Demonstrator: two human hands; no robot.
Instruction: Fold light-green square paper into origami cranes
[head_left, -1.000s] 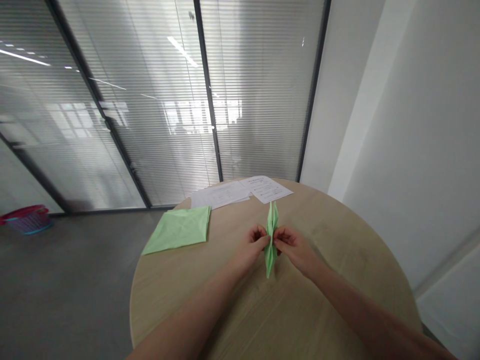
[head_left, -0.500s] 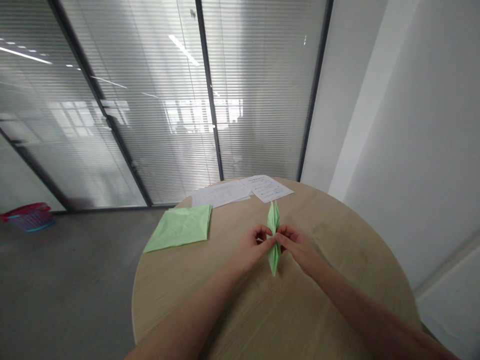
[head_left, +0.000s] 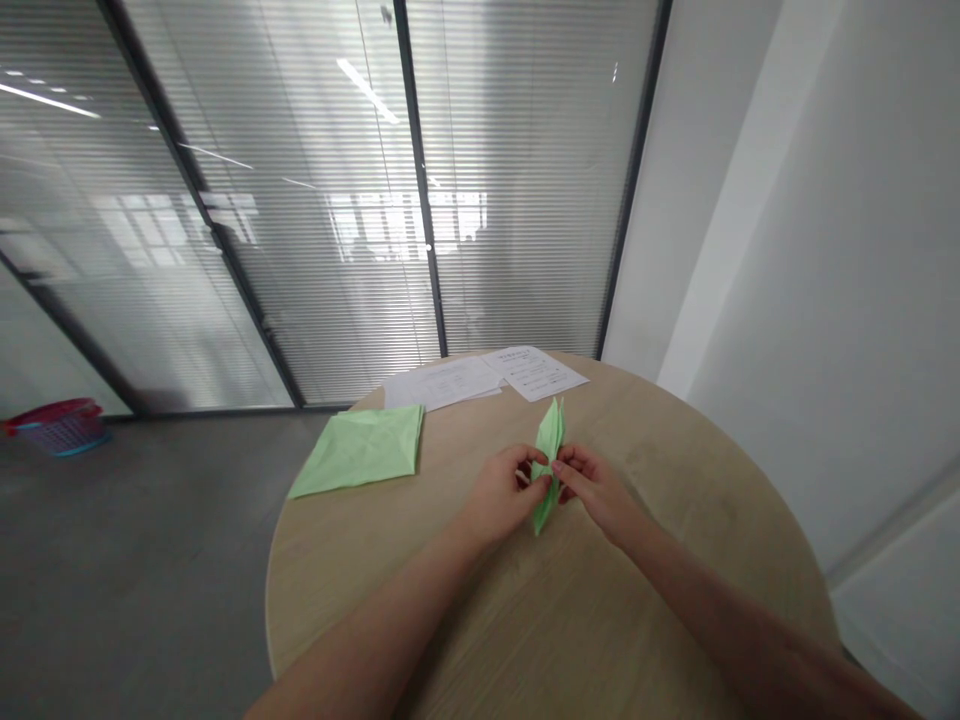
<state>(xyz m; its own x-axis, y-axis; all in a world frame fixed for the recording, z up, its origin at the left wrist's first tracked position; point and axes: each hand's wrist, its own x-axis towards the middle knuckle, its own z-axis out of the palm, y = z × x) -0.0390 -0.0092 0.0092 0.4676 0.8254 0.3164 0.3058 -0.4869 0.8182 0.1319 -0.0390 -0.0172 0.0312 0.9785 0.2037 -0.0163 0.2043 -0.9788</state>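
Observation:
A narrow, folded piece of light green paper [head_left: 548,440] is held just above a round wooden table [head_left: 675,560], slightly tilted with its far tip to the right. My left hand [head_left: 504,490] pinches its middle from the left side. From the right, my right hand [head_left: 592,485] pinches the same spot. Both hands have their fingers closed on the paper.
A stack of flat green paper sheets [head_left: 360,452] lies at the table's left. White printed sheets [head_left: 480,378] lie at the far edge. Glass partitions with blinds stand behind, a white wall runs on the right, and a red and blue basket [head_left: 52,428] sits on the floor at left.
The folded green paper has tilted, its far tip swinging right and its near tip left. Both hands shifted slightly away with it and kept their pinch.

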